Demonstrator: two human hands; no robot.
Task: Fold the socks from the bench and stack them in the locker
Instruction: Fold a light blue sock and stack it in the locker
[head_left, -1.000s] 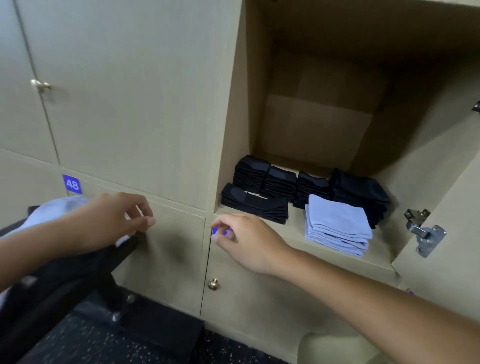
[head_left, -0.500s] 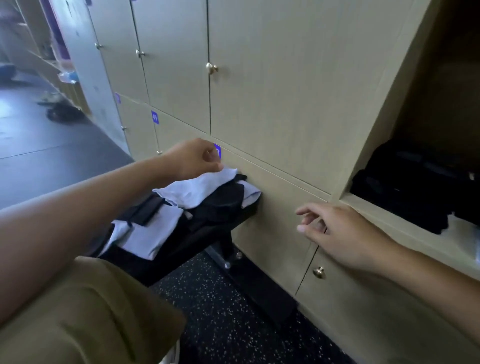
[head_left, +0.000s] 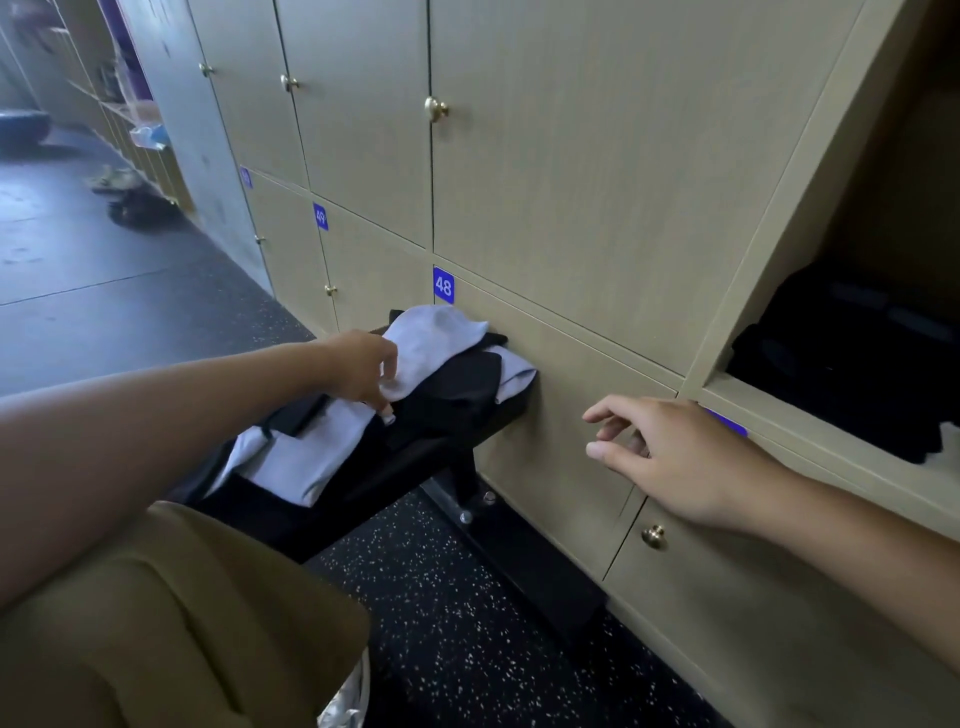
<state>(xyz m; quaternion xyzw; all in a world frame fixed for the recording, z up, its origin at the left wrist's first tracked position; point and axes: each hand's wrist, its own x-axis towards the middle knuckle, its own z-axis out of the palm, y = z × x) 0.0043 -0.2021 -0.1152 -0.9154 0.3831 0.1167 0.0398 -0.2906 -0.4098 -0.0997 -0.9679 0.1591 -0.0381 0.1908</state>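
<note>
Item: loose pile of pale blue and black fabric socks (head_left: 441, 374), lying heaped on the black padded bench (head_left: 410, 457), whose far end is butting against the locker wall just below the blue number plate marked 48 (head_left: 443, 285). One pale blue sock (head_left: 431, 343) is sitting topmost; black ones are lying under and beside it; more pale blue fabric is spreading toward the near end.

Left hand (head_left: 363, 369): reaching over the pile, fingers curling down onto the near edge of the top pale blue sock, fingertips touching it; whether they are actually pinching the fabric cannot be told.

Right hand (head_left: 670, 457): hovering in front of the closed lower door, fingers loosely spread and slightly bent, holding nothing, apart from the bench.

Open light wooden locker compartment (head_left: 810, 410): showing at the far right, with dark folded socks (head_left: 852, 369) sitting on its shelf.

Surroundings: rows of closed beige locker doors (head_left: 571, 156) with round brass knobs (head_left: 436, 108); black speckled rubber floor (head_left: 447, 623); olive trouser leg (head_left: 171, 623) filling the lower left corner.
</note>
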